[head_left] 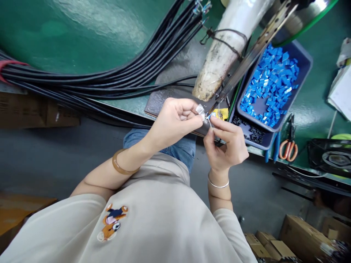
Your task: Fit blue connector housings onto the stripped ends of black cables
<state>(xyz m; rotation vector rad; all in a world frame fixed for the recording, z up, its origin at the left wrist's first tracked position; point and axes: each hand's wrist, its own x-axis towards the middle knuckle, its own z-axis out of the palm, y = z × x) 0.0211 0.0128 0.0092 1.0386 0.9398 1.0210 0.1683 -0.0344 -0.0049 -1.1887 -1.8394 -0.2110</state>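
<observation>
My left hand is closed in a pinch over the front edge of the bench, with whitish wrapping on its thumb and fingertip. What it pinches is tiny and mostly hidden; a bit of blue and white shows by the fingertips. My right hand faces it from the right, its thumb and forefinger pinching a thin white wire. The fingertips of both hands nearly meet. Just above them ends the narrow tip of a mounted metal rod that looks like a soldering iron. A yellow label lies behind my right fingers.
A stained white duct hangs over the hands. Black cables run in a bundle along the left. At right are a bin of blue parts, a lower tray of black pieces, orange-handled pliers and a small fan.
</observation>
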